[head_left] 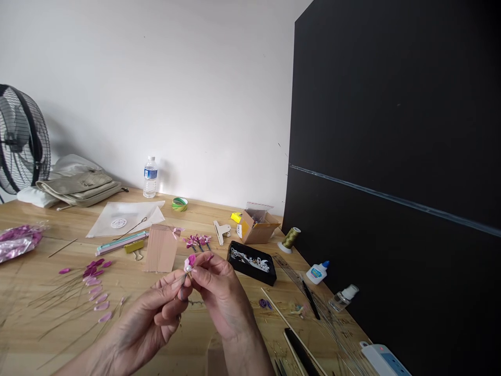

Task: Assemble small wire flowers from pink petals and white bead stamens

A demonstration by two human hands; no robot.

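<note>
My left hand (pixel 156 313) and my right hand (pixel 221 290) meet above the wooden table (pixel 47 334), both pinched on a small pink and magenta flower with a white bead (pixel 189 265) on a thin wire stem. The fingertips of both hands close around it. Just behind lie several finished small pink flowers (pixel 198 241). To the left, several pink petals on wires (pixel 96 284) are spread over the table.
A black tray of beads (pixel 252 262), open cardboard box (pixel 256 227), gold thread spool (pixel 290 238), glue bottle (pixel 318 271), small spray bottle (pixel 343 297), green tape roll (pixel 179 204), water bottle (pixel 150 177), beige bag (pixel 78 188), fan (pixel 19 141). A black panel (pixel 391 156) stands on the right.
</note>
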